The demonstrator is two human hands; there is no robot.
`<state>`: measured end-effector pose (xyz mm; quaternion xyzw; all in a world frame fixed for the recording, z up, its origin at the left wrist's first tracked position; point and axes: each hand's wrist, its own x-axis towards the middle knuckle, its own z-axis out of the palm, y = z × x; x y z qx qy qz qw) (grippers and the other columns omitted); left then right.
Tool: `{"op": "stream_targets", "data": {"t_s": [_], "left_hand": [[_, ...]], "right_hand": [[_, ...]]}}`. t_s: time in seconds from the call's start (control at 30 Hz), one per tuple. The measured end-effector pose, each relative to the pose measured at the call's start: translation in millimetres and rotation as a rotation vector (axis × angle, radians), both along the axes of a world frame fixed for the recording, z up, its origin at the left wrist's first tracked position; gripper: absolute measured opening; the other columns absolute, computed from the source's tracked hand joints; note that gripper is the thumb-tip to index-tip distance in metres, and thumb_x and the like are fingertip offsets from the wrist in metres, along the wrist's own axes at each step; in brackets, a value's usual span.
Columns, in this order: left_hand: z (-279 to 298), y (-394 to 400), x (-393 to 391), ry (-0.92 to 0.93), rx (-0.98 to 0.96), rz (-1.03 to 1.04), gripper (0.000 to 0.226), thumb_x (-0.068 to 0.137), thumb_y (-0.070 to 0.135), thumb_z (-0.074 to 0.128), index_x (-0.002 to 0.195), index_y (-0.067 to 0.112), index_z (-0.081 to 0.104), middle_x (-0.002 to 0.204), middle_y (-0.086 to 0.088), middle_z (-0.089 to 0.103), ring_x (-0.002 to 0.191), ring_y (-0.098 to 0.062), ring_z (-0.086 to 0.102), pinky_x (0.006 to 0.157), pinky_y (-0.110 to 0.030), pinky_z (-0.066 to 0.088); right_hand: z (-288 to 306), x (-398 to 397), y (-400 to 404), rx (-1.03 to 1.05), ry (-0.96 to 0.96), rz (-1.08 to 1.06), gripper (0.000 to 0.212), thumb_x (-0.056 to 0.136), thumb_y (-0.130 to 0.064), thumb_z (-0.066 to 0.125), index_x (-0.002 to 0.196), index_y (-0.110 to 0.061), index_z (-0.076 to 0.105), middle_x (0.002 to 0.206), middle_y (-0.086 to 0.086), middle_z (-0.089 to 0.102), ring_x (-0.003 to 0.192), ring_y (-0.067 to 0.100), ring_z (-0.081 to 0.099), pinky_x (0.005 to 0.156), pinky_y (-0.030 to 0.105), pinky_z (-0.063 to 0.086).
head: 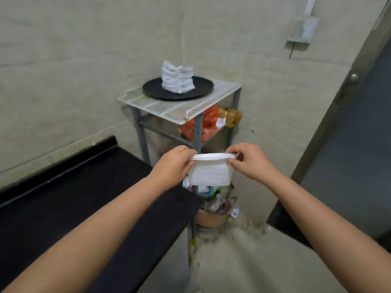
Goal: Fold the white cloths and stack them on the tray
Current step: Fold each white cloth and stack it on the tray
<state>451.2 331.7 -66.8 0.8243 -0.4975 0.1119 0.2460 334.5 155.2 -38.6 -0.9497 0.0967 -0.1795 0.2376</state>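
Observation:
I hold a folded white cloth [209,171] in the air in front of me. My left hand [174,163] pinches its upper left corner and my right hand [249,160] pinches its upper right corner, so the cloth hangs down between them. Farther away, a round black tray [154,89] rests on top of a small metal stand. On the tray stands a stack of folded white cloths [177,78], slightly uneven at the top.
The stand's top is a white wire rack [169,108]; orange bags [209,123] sit on its lower shelf. A black counter [84,187] runs along the left. A full bin [213,210] stands on the floor below my hands. A door [359,134] is at the right.

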Motion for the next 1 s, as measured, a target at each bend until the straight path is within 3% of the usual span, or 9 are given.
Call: {"op": "stream_targets", "data": {"t_s": [0.1,0.27,0.37,0.43,0.53,0.63,0.73,0.83,1.0], "left_hand": [[35,-49,57,-0.005,-0.004,0.042,0.023,0.091,0.018,0.054,0.110,0.007,0.063,0.104,-0.009,0.064,0.100,-0.024,0.057,0.082,-0.030,0.041],[98,-109,139,0.220,-0.103,0.109,0.009,0.088,0.015,0.061,0.091,0.008,0.065,0.083,-0.003,0.064,0.065,-0.014,0.058,0.062,-0.026,0.049],[127,-137,183,0.338,-0.173,0.159,0.006,0.090,0.014,0.059,0.084,0.013,0.061,0.065,0.002,0.059,0.055,-0.013,0.061,0.060,-0.029,0.057],[141,-155,212,0.404,-0.200,0.225,0.014,0.092,0.014,0.056,0.078,0.017,0.056,0.065,0.003,0.059,0.057,-0.013,0.064,0.062,-0.027,0.058],[156,-185,256,0.436,-0.309,0.341,0.016,0.092,0.012,0.055,0.076,0.014,0.053,0.074,-0.005,0.063,0.068,-0.021,0.067,0.075,-0.037,0.058],[168,-214,298,0.162,-0.305,0.530,0.008,0.089,0.013,0.057,0.092,0.008,0.063,0.092,-0.014,0.068,0.087,-0.028,0.063,0.072,-0.029,0.044],[175,-239,341,-0.022,-0.324,0.665,0.020,0.090,0.012,0.057,0.106,0.004,0.063,0.107,-0.014,0.060,0.095,-0.029,0.057,0.074,-0.029,0.037],[162,-256,382,-0.021,-0.283,0.766,0.023,0.089,0.009,0.057,0.110,0.001,0.062,0.114,-0.016,0.055,0.100,-0.032,0.056,0.080,-0.029,0.039],[115,-266,397,0.147,-0.062,0.903,0.027,0.091,0.014,0.056,0.116,0.007,0.062,0.117,-0.011,0.057,0.103,-0.029,0.057,0.087,-0.030,0.041]], "right_hand": [[35,64,-51,-0.042,-0.023,0.031,0.018,0.081,-0.002,0.060,0.096,-0.001,0.069,0.097,0.012,0.069,0.076,0.010,0.049,0.057,0.004,0.030],[90,165,-114,-0.066,-0.081,0.060,0.016,0.081,-0.003,0.056,0.092,-0.006,0.068,0.088,0.008,0.067,0.069,0.013,0.055,0.065,0.022,0.039],[114,218,-143,0.054,-0.109,0.063,0.024,0.080,0.000,0.054,0.072,-0.021,0.059,0.061,-0.001,0.062,0.047,0.005,0.057,0.051,0.020,0.047],[125,257,-161,0.103,-0.116,0.097,0.027,0.079,0.002,0.054,0.069,-0.023,0.058,0.061,0.000,0.061,0.058,0.013,0.062,0.063,0.026,0.053],[136,320,-190,0.108,-0.175,0.148,0.015,0.079,0.001,0.055,0.085,-0.008,0.066,0.081,0.009,0.064,0.084,0.030,0.064,0.081,0.038,0.052],[146,387,-216,0.086,-0.256,0.221,0.014,0.081,-0.001,0.055,0.090,-0.003,0.066,0.090,0.013,0.067,0.086,0.027,0.061,0.064,0.019,0.040],[153,457,-236,0.087,-0.317,0.318,0.015,0.081,0.002,0.053,0.090,0.002,0.065,0.093,0.019,0.067,0.087,0.028,0.060,0.063,0.027,0.031],[141,519,-249,0.118,-0.273,0.402,0.017,0.081,0.002,0.051,0.091,0.002,0.065,0.090,0.016,0.063,0.081,0.019,0.051,0.060,0.025,0.028],[78,568,-264,0.077,0.038,0.582,0.016,0.080,0.000,0.057,0.092,0.001,0.066,0.090,0.015,0.065,0.082,0.017,0.051,0.066,0.023,0.034]]}}
